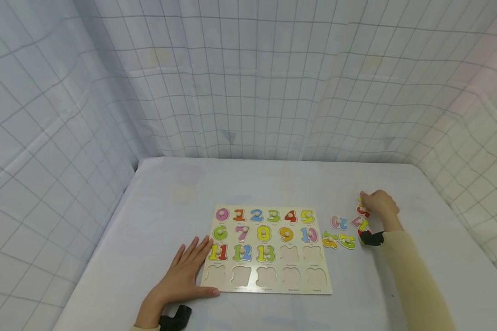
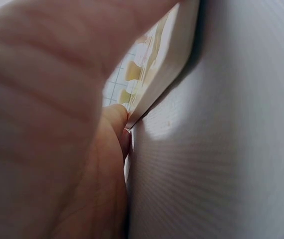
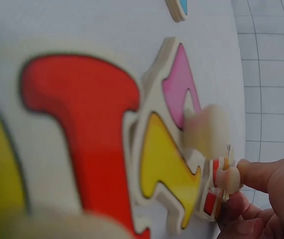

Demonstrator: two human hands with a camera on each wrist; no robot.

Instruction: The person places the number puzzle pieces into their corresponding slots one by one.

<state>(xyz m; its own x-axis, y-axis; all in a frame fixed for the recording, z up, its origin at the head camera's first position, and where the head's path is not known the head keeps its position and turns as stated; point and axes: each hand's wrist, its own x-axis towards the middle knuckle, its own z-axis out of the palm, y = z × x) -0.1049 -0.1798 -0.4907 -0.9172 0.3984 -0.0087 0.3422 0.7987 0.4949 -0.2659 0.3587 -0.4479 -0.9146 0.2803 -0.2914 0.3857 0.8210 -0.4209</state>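
My left hand point(image 1: 185, 278) rests with fingers spread on the left edge of a wooden number puzzle board point(image 1: 254, 271), thumb along its near edge. Colourful knobbed numbers 0 to 13 fill the board's upper rows; the other recesses show bare wood. In the left wrist view, the board's pale side point(image 2: 169, 64) stands beside the hand. Off the board's right side, my right hand point(image 1: 382, 204) pinches a small number piece point(image 3: 226, 174) between thumb and fingers. Its digits are mostly hidden. A red-digit piece point(image 1: 363, 210) lies just below the fingertips.
Several loose number pieces lie right of the board: a pink-and-blue one point(image 1: 338, 222), a pink-and-yellow one point(image 1: 360, 223), an orange-and-green one point(image 1: 330, 240) and a yellow-green one point(image 1: 347, 241). Grid-patterned white cloth point(image 1: 248, 92) hangs around the white table point(image 1: 170, 193).
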